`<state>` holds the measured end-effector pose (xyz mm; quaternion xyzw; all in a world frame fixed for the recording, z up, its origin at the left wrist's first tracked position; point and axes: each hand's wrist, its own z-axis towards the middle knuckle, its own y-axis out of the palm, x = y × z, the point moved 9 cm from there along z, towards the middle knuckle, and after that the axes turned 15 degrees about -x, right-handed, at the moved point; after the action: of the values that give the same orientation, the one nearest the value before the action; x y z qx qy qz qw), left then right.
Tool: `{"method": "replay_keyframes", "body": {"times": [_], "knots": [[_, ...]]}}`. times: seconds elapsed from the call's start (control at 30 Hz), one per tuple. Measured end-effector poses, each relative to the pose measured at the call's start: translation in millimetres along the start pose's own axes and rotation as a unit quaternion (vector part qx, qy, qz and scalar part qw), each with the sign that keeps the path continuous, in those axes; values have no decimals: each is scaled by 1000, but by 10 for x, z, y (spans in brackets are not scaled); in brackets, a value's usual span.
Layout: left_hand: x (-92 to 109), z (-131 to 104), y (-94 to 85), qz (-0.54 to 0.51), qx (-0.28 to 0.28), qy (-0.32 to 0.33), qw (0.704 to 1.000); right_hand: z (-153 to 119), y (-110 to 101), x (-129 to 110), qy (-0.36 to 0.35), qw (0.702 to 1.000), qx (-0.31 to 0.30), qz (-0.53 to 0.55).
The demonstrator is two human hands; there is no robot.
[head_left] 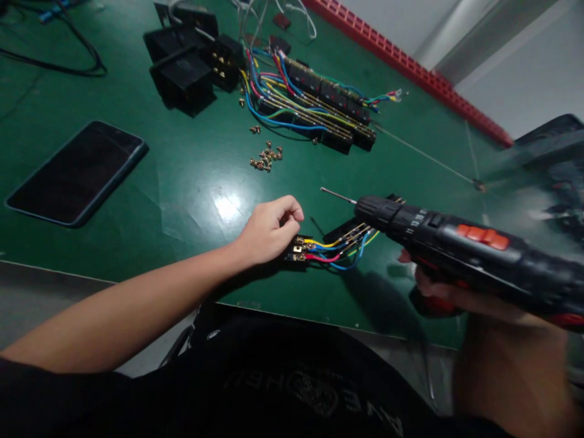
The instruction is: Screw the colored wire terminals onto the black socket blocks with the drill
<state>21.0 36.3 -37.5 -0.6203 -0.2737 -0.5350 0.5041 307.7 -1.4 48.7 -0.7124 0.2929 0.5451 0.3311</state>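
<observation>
My right hand (449,295) is wrapped round the handle of a black cordless drill (456,234) with orange parts. Its long thin bit (338,195) points left, above the table. My left hand (275,228) is closed, thumb and forefinger curled close together; whatever they hold is hidden. Just under and beside that hand lies a black terminal block (297,249) with brass-coloured screws. Yellow, blue and red wires (326,258) run from it to a black strip with metal bars (349,231), partly covered by the drill.
Loose brass-coloured screws (267,157) lie mid-table. Behind them are wired black strips (314,103) and black housings (185,76). A phone (77,173) lies at the left. A red perforated strip (410,70) borders the green table (182,182) at the far side.
</observation>
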Motion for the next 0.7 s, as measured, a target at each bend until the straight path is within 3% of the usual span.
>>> {"method": "replay_keyframes", "body": {"times": [0.07, 0.17, 0.27, 0.37, 0.53, 0.7], "knots": [[26, 3, -23, 2, -9, 8, 1000, 128, 167, 162, -16, 998, -48, 26], [164, 1, -27, 40, -55, 63, 996, 312, 233, 481, -54, 985, 28, 164], [353, -51, 32, 102, -115, 138, 978, 469, 364, 705, -64, 969, 38, 235], [459, -109, 114, 161, -144, 158, 963, 513, 419, 788, -53, 966, 39, 248], [522, -173, 199, 264, -123, 129, 948, 510, 503, 824, -51, 961, 40, 269], [514, -293, 189, 294, -71, 110, 947, 584, 645, 875, -41, 951, 8, 307]]}}
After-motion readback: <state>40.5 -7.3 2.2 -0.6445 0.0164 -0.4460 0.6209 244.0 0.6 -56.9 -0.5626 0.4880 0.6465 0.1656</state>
